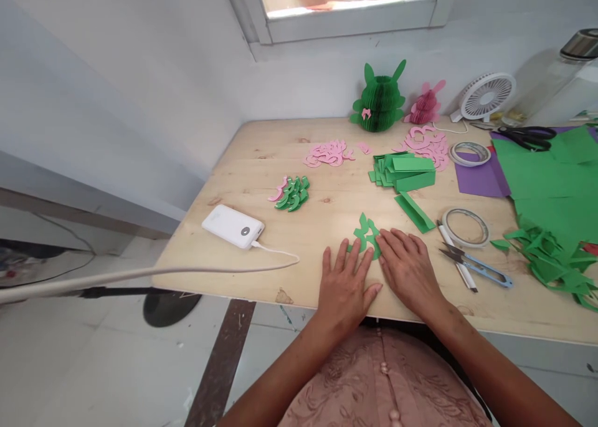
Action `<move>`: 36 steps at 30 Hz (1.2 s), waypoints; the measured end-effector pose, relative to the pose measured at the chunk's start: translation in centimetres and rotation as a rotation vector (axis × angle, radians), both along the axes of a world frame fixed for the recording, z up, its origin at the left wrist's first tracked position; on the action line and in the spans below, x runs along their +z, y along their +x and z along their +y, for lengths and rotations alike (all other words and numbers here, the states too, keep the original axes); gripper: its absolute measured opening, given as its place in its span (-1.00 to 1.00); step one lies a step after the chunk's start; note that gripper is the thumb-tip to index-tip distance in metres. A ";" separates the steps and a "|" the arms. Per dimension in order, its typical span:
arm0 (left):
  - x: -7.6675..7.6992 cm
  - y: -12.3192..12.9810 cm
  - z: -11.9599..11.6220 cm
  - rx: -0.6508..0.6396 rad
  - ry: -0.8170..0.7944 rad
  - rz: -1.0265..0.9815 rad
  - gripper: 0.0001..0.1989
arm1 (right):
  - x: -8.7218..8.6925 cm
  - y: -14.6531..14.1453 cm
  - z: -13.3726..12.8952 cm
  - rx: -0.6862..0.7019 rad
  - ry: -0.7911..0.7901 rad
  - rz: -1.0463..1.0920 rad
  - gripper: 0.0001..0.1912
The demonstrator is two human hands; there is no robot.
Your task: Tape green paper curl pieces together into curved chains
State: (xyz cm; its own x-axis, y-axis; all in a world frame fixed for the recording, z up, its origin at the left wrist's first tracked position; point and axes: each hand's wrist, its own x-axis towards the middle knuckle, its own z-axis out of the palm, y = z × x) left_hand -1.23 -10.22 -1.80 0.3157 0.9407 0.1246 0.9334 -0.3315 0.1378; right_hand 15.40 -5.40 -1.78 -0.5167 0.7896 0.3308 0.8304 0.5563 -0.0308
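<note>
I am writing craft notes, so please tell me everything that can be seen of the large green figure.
The green figure looks made of paper: a finely pleated body with two bulges, two long ears on top, and smaller rounded flaps at its sides. Low on the picture's left sits a small pink piece. It stands upright on the wooden table, beside a smaller pink figure; whether it touches the wall is unclear.

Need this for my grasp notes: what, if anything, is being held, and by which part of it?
Nothing seems held: the left hand and right hand rest palm-down at the green paper cutouts.
</note>
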 end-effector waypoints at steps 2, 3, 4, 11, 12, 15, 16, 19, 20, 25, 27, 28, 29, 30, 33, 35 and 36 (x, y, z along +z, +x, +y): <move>0.0 0.5 0.5 0.029 -0.003 -0.010 -0.42 | 0.1 -0.1 0.6 -0.015 0.007 -0.032 -0.64; 0.0 0.7 0.8 0.043 -0.004 -0.017 -0.42 | 0.2 -0.2 0.9 -0.025 0.008 -0.048 -0.64; 0.0 1.0 1.2 0.055 -0.006 -0.025 -0.42 | 0.2 -0.2 1.1 -0.038 0.008 -0.061 -0.64; 0.0 1.8 2.9 0.107 -0.003 -0.054 -0.44 | 0.5 -0.6 2.5 -0.130 0.011 -0.091 -0.65; 0.0 1.8 2.9 0.106 0.001 -0.057 -0.45 | 0.5 -0.6 2.6 -0.135 0.016 -0.085 -0.64; 0.0 1.6 2.7 0.092 0.015 -0.065 -0.46 | 0.2 -0.5 2.6 -0.133 0.031 -0.064 -0.63; 0.0 1.5 2.6 0.087 0.018 -0.067 -0.47 | 0.1 -0.5 2.5 -0.129 0.034 -0.058 -0.63; 0.0 1.5 2.3 0.083 0.017 -0.072 -0.47 | 0.0 -0.5 2.4 -0.127 0.031 -0.052 -0.63; 0.1 1.5 2.2 0.084 0.015 -0.074 -0.47 | 0.1 -0.5 2.4 -0.130 0.030 -0.052 -0.64; 0.2 1.5 2.1 0.094 0.012 -0.095 -0.46 | 0.2 -0.6 2.3 -0.125 0.035 -0.037 -0.65; 0.3 1.4 2.1 0.102 0.013 -0.104 -0.47 | 0.2 -0.6 2.1 -0.114 0.033 -0.029 -0.64; 0.2 1.3 2.0 0.106 0.015 -0.106 -0.47 | 0.2 -0.6 2.1 -0.108 0.030 -0.026 -0.64; 0.2 1.2 2.0 0.110 0.017 -0.107 -0.48 | 0.1 -0.6 2.0 -0.101 0.027 -0.025 -0.64; 0.1 1.2 1.9 0.112 0.021 -0.105 -0.48 | 0.1 -0.6 2.0 -0.095 0.023 -0.025 -0.64; -0.1 1.2 1.9 0.112 0.035 -0.091 -0.49 | 0.0 -0.6 1.9 -0.077 0.011 -0.026 -0.66; -0.2 1.3 1.9 0.111 0.043 -0.080 -0.49 | 0.0 -0.6 1.9 -0.068 0.007 -0.024 -0.67; -0.3 1.3 1.9 0.111 0.045 -0.077 -0.49 | 0.0 -0.6 1.9 -0.063 0.006 -0.023 -0.67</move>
State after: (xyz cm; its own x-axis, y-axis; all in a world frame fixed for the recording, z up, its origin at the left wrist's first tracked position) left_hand 0.09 -8.29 -2.07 0.1984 0.9620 0.1874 0.9519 -0.2347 0.1972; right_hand 14.82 -3.52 -1.79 -0.4735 0.8189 0.3245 0.8643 0.5029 -0.0081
